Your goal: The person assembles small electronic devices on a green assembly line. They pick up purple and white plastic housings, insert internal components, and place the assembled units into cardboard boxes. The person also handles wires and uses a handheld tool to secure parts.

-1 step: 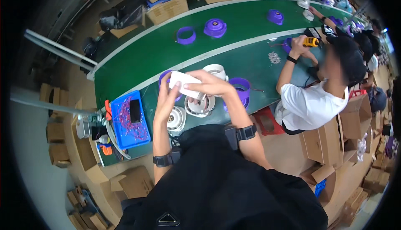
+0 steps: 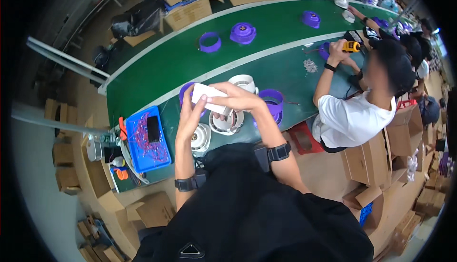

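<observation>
Between my left hand (image 2: 188, 116) and my right hand (image 2: 242, 101) is a white rectangular block (image 2: 203, 91), gripped by the fingers and thumbs of both. It is held above the green bench. Just below my hands stand a white round housing (image 2: 223, 126) with an open top and a white round part with a disc-like centre (image 2: 201, 138). A purple ring-shaped part (image 2: 186, 90) is partly hidden behind my left hand. Past my right hand are another white housing (image 2: 243, 82) and a purple housing (image 2: 272, 101). My fingers cover the block's underside.
To my left lies a blue tray (image 2: 138, 162) with red and blue wires and a black phone (image 2: 153, 129). Orange-handled tools (image 2: 122, 174) sit beside it. Purple parts (image 2: 243, 33) rest on the green belt ahead. At right, a co-worker (image 2: 350, 114) holds a yellow power tool (image 2: 351, 47).
Both hands keep hold of the white block, with only a slight shift of the fingers and block. The view has moved a little.
</observation>
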Motion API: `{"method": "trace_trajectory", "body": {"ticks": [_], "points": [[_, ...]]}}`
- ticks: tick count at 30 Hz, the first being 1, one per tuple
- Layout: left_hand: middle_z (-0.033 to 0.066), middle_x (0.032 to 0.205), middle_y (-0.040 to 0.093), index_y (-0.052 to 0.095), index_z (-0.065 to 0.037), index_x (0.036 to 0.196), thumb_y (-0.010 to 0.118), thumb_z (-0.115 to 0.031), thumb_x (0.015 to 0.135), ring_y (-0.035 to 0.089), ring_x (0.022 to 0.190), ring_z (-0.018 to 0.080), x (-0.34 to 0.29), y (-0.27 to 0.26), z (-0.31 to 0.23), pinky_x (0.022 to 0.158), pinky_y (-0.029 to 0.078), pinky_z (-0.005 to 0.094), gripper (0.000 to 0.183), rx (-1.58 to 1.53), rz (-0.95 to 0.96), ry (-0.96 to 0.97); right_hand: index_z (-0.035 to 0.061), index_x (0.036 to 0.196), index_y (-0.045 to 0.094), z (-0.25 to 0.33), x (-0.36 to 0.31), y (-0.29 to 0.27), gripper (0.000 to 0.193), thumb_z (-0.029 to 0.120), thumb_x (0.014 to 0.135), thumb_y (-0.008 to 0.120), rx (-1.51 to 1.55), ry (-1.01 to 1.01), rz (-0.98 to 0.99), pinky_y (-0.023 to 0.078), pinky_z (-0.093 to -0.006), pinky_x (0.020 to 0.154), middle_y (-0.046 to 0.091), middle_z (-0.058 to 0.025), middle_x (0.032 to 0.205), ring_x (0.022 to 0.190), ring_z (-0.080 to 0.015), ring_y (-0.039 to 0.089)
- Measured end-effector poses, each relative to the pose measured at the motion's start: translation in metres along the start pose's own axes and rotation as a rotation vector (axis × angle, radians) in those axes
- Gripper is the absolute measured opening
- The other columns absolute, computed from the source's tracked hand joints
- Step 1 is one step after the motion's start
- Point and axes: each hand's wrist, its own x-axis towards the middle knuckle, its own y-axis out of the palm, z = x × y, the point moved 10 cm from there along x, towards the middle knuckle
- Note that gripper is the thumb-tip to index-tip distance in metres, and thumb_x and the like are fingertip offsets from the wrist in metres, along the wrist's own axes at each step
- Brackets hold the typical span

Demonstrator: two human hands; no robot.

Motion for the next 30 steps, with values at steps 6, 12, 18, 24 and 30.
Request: {"method": "trace_trajectory", "body": {"ticks": [6, 12, 18, 24, 30], "points": [[0.0124, 0.121, 0.051, 0.038, -0.006, 0.134, 0.05, -0.037, 0.094, 0.052, 0.107, 0.0201, 0.006, 0.009, 0.004, 0.084, 0.046, 0.0324, 0.052, -0.03, 0.019, -0.022, -0.003, 0.115, 0.052, -0.007, -0.003, -0.017, 0.032, 0.017, 0.091, 0.057, -0.044, -0.078, -0.017, 0.05, -0.0247, 0.05, 0.062, -0.0077, 0.084, 0.067, -0.0107, 0.061], [0.0087, 0.124, 0.05, 0.044, -0.007, 0.131, 0.044, -0.043, 0.096, 0.054, 0.108, 0.021, 0.022, 0.003, 0.049, 0.084, 0.049, 0.0354, 0.05, -0.174, 0.036, -0.063, -0.0038, 0.105, 0.061, 0.0, -0.007, -0.03, 0.032, 0.022, 0.085, 0.063, -0.339, -0.225, -0.157, 0.05, -0.0305, 0.072, 0.067, -0.0107, 0.091, 0.084, -0.0143, 0.061], [0.0113, 0.128, 0.045, 0.028, -0.012, 0.143, 0.052, -0.04, 0.093, 0.055, 0.103, 0.0214, 0.005, 0.035, 0.019, 0.082, 0.048, 0.0324, 0.062, -0.126, 0.095, 0.006, -0.0044, 0.085, 0.057, -0.006, -0.013, -0.037, 0.04, 0.03, 0.099, 0.042, 0.043, -0.217, -0.175, 0.046, -0.0282, 0.04, 0.059, -0.0074, 0.062, 0.047, -0.0136, 0.057], [0.0148, 0.136, 0.038, 0.026, -0.012, 0.144, 0.055, -0.036, 0.09, 0.047, 0.117, 0.0257, 0.006, 0.058, -0.003, 0.084, 0.048, 0.0361, 0.066, -0.134, 0.146, 0.008, -0.0043, 0.088, 0.055, 0.008, -0.034, -0.038, 0.045, 0.035, 0.1, 0.036, 0.106, -0.18, -0.214, 0.045, -0.028, 0.035, 0.056, -0.0072, 0.056, 0.042, -0.0163, 0.056], [0.009, 0.127, 0.046, 0.03, -0.014, 0.141, 0.055, -0.036, 0.09, 0.053, 0.104, 0.0204, 0.026, 0.037, 0.025, 0.079, 0.049, 0.0349, 0.062, -0.185, 0.059, -0.052, -0.0047, 0.086, 0.059, 0.008, -0.025, -0.036, 0.049, 0.038, 0.099, 0.038, -0.017, -0.207, -0.186, 0.046, -0.0293, 0.039, 0.058, -0.0075, 0.06, 0.046, -0.0148, 0.057]]}}
